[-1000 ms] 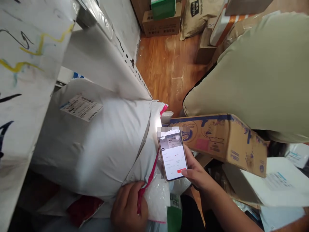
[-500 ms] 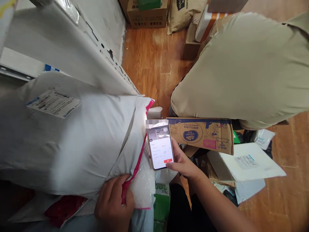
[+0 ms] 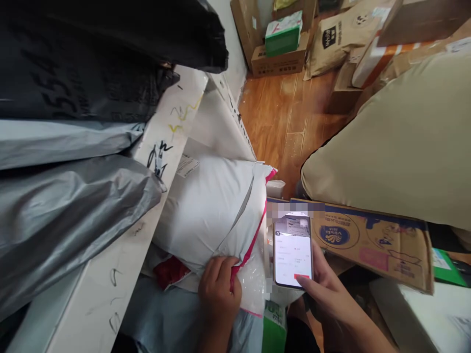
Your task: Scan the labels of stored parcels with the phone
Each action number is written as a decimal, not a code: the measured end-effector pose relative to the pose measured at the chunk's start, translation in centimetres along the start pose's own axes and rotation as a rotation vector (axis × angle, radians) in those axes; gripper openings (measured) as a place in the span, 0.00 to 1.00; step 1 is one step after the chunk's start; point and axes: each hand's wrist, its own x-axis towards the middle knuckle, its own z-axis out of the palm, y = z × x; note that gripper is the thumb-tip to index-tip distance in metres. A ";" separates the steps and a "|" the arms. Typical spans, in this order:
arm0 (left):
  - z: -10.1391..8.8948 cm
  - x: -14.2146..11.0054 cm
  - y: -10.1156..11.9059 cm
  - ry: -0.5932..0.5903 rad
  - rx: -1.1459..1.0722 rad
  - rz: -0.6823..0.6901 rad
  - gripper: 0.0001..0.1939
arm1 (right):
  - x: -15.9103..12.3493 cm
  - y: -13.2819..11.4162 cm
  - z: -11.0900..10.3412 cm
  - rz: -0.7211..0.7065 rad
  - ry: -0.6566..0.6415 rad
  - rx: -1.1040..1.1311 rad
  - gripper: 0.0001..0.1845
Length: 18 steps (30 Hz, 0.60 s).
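My left hand (image 3: pixel 221 289) is closed on the near edge of a white mailing bag (image 3: pixel 213 201), by its pink-red border strip. The bag lies on a lower shelf, bulging, with part of its printed label (image 3: pixel 187 165) showing beside the shelf board. In my right hand (image 3: pixel 324 284) is a smartphone (image 3: pixel 293 255), held upright just right of the bag. Its lit screen shows a small camera picture at the top and a form below. My right thumb rests at the red button low on the screen.
A white shelf edge (image 3: pixel 147 191) with handwritten marks crosses the left side. Above it lie a black parcel (image 3: pixel 91 59) and a grey bag (image 3: pixel 73 211). At right are a flattened Vinda carton (image 3: pixel 371 240) and a person in beige clothing (image 3: pixel 397 152). Boxes stand on the wooden floor (image 3: pixel 272 117).
The view has shifted up and left, bringing the upper shelf and its parcels into sight. My left hand still grips the bag's edge, and the phone stays in my right hand.
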 end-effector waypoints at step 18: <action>-4.0 -4.2 3.7 -0.028 -0.040 -0.118 0.23 | -2.1 0.2 -0.8 0.046 -0.169 0.519 0.50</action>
